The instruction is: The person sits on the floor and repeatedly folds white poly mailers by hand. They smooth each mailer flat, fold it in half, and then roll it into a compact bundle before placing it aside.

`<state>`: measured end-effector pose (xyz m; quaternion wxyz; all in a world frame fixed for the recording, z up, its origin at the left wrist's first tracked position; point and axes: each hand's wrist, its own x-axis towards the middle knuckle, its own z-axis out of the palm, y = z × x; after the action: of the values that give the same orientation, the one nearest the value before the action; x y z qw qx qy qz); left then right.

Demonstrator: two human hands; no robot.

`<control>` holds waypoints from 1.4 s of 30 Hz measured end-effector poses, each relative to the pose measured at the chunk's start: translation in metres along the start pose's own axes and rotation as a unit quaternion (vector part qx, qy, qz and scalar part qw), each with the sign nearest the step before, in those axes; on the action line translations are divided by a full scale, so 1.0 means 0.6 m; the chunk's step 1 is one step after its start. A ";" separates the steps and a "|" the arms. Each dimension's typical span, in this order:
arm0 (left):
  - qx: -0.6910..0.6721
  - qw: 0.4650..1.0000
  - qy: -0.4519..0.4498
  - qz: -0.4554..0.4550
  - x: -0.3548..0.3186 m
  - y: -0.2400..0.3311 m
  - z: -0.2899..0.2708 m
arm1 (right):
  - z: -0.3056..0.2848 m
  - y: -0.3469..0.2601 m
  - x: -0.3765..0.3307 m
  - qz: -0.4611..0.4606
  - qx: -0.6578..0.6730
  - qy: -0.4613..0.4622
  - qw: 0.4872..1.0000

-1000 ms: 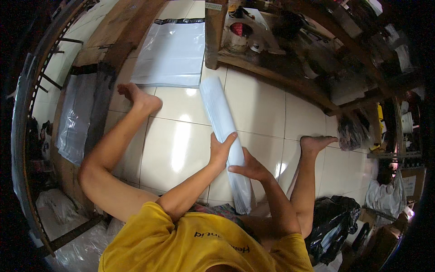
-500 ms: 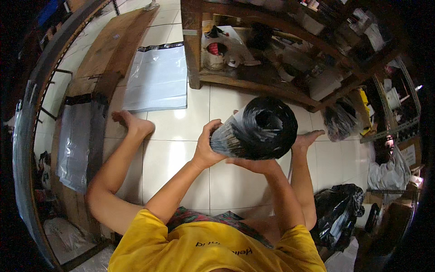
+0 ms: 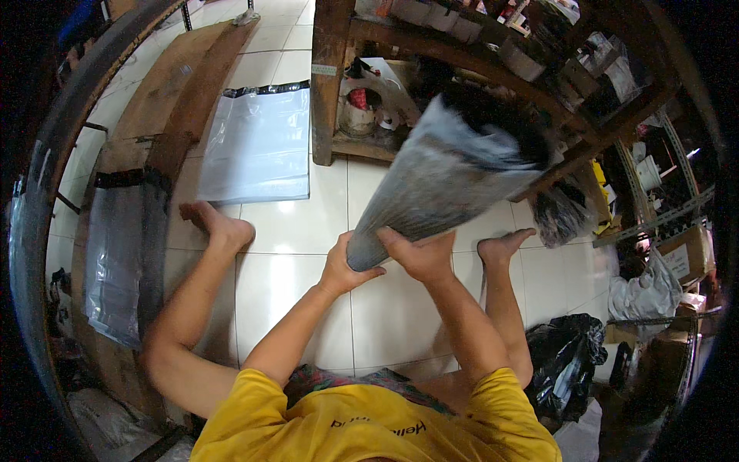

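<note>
A large roll of plastic, grey along its side and black at the far end, is held slanting away to the upper right. My left hand is closed round its narrow-looking near end. My right hand grips the right side of that end, thumb lying on top. The roll's far end is smeared by motion. On the tiled floor beyond my left foot lies a flat stack of white plastic mailer bags with a black strip along its top edge.
Another stack of grey plastic bags lies on a long wooden board at the left. A wooden shelf stands ahead, holding a tin. To the right are a black plastic bag and a metal rack.
The roll has swung from showing its black round end to showing its long grey side, its far end further up and right. Both hands now hold the near end.
</note>
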<state>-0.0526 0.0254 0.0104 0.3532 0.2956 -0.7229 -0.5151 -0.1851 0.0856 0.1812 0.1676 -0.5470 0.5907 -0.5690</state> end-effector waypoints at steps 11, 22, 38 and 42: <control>0.018 0.998 -0.048 -0.046 -0.055 -0.059 0.031 | -0.068 0.026 -0.090 0.178 -0.019 -0.135 0.974; 0.019 0.998 0.056 -0.014 -0.079 -0.054 0.078 | -0.136 -0.256 0.124 -0.176 -0.092 -0.087 0.976; 0.030 0.987 -0.145 -0.062 -0.055 -0.105 0.012 | -0.084 -0.282 0.166 -0.015 -0.364 -0.277 0.889; 0.002 0.996 -0.089 -0.023 -0.060 -0.078 0.028 | -0.083 -0.271 0.162 -0.023 -0.382 -0.318 0.867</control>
<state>-0.0425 0.0489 -0.0451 0.2751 0.2661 -0.7457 -0.5454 -0.1852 0.0686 0.3764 0.1110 -0.7329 0.6641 -0.0975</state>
